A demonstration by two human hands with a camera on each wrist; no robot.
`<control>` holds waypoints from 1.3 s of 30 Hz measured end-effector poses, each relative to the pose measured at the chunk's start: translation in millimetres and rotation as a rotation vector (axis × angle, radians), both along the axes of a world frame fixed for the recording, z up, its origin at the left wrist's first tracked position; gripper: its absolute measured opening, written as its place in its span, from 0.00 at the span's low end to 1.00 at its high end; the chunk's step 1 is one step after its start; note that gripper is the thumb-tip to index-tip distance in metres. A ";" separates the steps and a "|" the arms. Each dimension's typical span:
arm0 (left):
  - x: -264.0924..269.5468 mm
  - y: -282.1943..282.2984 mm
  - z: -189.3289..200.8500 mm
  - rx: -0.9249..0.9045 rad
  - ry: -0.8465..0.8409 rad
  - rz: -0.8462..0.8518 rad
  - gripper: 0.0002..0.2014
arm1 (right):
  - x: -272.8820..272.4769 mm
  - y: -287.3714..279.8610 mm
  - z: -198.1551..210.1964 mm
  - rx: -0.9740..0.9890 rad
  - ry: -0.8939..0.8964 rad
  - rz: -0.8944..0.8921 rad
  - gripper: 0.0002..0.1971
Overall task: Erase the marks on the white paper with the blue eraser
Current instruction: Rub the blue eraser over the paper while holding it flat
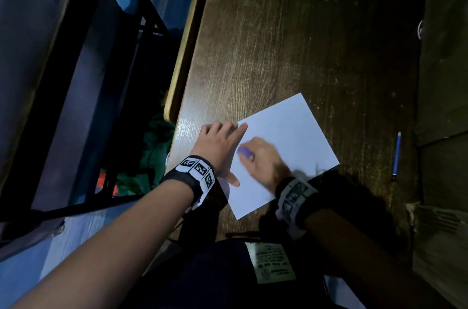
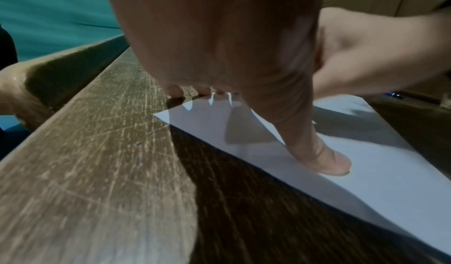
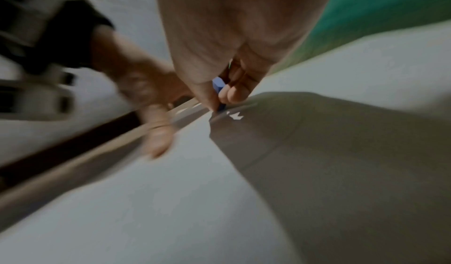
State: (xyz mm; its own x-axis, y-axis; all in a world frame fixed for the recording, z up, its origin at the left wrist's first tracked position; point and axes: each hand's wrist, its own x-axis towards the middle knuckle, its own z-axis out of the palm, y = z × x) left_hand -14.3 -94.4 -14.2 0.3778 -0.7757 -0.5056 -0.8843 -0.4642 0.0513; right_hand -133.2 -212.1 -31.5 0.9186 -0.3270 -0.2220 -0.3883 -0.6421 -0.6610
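A white paper (image 1: 286,139) lies tilted on a dark wooden desk (image 1: 291,42). My left hand (image 1: 220,146) lies flat on the paper's left edge, fingers spread and thumb (image 2: 327,162) pressing the sheet (image 2: 366,181). My right hand (image 1: 260,156) pinches the blue eraser (image 1: 245,152) and holds its tip against the paper near the left hand; this hand is motion-blurred. In the right wrist view the eraser (image 3: 219,89) sits between thumb and fingers, touching the sheet (image 3: 146,200). No marks are visible on the paper.
A blue pen (image 1: 396,155) lies on the desk to the right of the paper. The desk's left edge (image 1: 187,37) drops off to a dark chair frame (image 1: 76,106) and green cloth (image 1: 154,146). A brown surface (image 1: 443,80) borders the right side.
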 end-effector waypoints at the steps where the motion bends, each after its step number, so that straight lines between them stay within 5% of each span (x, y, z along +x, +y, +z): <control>1: 0.4 0.3 0.3 0.004 0.008 -0.001 0.75 | 11.4 -16.4 -0.5 -0.051 0.018 -0.115 0.09; 4: 1.3 1.2 2.0 0.000 0.028 -0.004 0.74 | 23.4 -43.7 -5.4 -0.150 -0.033 -0.442 0.10; 9: 0.4 0.6 -0.3 -0.009 0.008 0.006 0.75 | -9.2 18.9 4.1 0.070 0.013 0.064 0.06; 15: 1.3 0.3 4.1 -0.001 0.029 0.000 0.73 | 23.7 -36.2 -12.2 -0.102 -0.047 -0.466 0.10; 18: 0.7 -0.3 2.8 0.003 0.008 0.000 0.75 | -0.6 19.9 -6.2 0.064 -0.035 -0.101 0.10; 20: 0.7 -0.4 2.6 0.004 0.003 -0.001 0.75 | 0.3 6.8 4.5 0.065 0.006 0.015 0.07; 24: 1.6 1.1 4.4 -0.001 0.032 0.003 0.74 | 30.2 -54.6 1.6 -0.142 -0.030 -0.463 0.09; 25: 1.8 0.5 4.2 -0.002 0.028 0.002 0.74 | 27.6 -47.0 0.5 -0.130 -0.004 -0.468 0.09; 29: 1.5 -0.7 1.9 0.006 0.015 0.005 0.75 | -1.4 21.4 11.3 0.052 0.022 0.113 0.06; 31: 1.2 -0.3 1.6 0.011 0.013 0.004 0.75 | 10.2 -4.9 10.1 0.029 0.023 0.046 0.06; 35: 2.1 1.2 3.4 0.010 0.029 0.003 0.75 | 31.0 -44.7 -3.5 -0.156 -0.023 -0.433 0.09; 39: 2.1 -0.4 2.8 0.015 0.012 -0.001 0.75 | 2.6 22.5 4.0 0.028 0.034 -0.017 0.07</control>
